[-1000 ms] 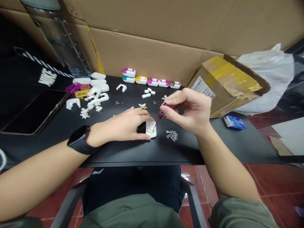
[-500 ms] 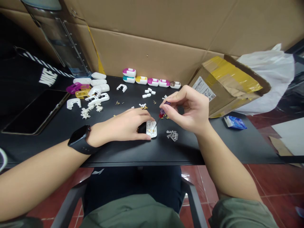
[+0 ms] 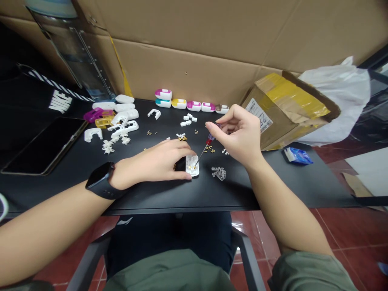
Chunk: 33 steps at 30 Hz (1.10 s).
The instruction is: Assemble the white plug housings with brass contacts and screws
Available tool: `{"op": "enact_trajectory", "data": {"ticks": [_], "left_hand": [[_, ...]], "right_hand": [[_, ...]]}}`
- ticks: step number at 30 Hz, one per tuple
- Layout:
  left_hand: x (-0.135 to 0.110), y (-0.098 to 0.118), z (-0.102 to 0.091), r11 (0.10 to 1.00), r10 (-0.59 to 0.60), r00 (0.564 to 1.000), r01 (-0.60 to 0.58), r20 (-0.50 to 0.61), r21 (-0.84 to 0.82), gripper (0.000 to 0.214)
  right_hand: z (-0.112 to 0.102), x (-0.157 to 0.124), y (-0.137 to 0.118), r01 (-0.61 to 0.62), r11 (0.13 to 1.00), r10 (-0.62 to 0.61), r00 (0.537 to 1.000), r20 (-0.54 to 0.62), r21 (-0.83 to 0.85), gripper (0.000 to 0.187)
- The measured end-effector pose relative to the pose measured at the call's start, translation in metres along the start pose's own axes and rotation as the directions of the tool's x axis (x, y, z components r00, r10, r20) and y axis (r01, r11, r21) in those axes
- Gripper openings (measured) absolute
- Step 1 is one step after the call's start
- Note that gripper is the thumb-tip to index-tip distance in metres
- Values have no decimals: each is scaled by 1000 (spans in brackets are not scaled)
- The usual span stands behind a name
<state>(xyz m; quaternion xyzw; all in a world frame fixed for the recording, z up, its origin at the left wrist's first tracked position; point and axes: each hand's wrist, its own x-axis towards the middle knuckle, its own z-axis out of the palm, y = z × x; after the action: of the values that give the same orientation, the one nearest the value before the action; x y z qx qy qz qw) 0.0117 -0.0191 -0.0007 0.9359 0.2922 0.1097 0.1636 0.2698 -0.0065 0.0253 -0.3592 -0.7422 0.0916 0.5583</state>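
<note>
A small white plastic casing (image 3: 193, 172) lies on the black table with gold-coloured metal bits inside it. My left hand (image 3: 159, 161) grips its left side between thumb and fingers. In my right hand (image 3: 238, 135) is a screwdriver (image 3: 209, 140) with a red and purple handle, held in closed fingers. Its thin shaft slants down to the left, and the tip is at the metal bits in the casing. Right of the casing sits a heap of clear plastic pieces (image 3: 219, 173). Small brass-coloured parts (image 3: 209, 149) lie near the screwdriver.
Coloured-and-white casings (image 3: 194, 106) line the back by the cardboard. White shells (image 3: 125, 116), purple shells (image 3: 93, 113) and a phone (image 3: 45, 145) are at the left, small white blocks (image 3: 188, 119) mid-table. A cardboard box (image 3: 273, 117) and a blue packet (image 3: 298, 156) stand right.
My right fingers have shifted and opened somewhat around the screwdriver handle, which leans a little further right. The left hand still grips the casing. The view has moved slightly.
</note>
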Motion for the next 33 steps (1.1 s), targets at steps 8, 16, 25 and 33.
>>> {"op": "enact_trajectory", "data": {"ticks": [8, 16, 25, 33], "left_hand": [[1, 1, -1, 1000, -9, 1000, 9, 17, 2, 61], [0, -6, 1, 1000, 12, 999, -11, -37, 9, 62], [1, -13, 3, 998, 5, 996, 1, -90, 67, 61], [1, -18, 0, 998, 6, 996, 1, -92, 68, 42]], "right_hand": [[-3, 5, 9, -44, 999, 45, 999, -23, 32, 39], [-23, 16, 37, 47, 998, -43, 995, -89, 40, 32], [-30, 18, 34, -16, 981, 11, 1000, -29, -193, 35], [-24, 18, 25, -100, 953, 95, 995, -30, -285, 41]]}}
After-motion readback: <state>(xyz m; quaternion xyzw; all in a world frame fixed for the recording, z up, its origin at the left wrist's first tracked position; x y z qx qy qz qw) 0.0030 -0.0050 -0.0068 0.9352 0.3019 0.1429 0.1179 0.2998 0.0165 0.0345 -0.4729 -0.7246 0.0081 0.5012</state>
